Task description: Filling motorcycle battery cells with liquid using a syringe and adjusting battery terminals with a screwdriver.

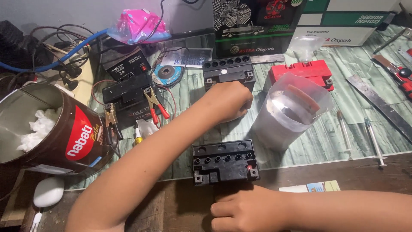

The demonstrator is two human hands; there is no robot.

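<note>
On the workbench, two hands work around small black batteries.

Just beyond the right hand (249, 210), which rests curled on the wooden edge holding nothing, stands the near battery (224, 162), almost touching its knuckles. The left hand (227, 101) is clenched just in front of the far battery (228, 71); what it grips is hidden. Three black batteries show, counting the clamped one (128, 96), plus one red battery (307, 71), one clear cup (289, 111) and two syringes (374, 139).
</note>
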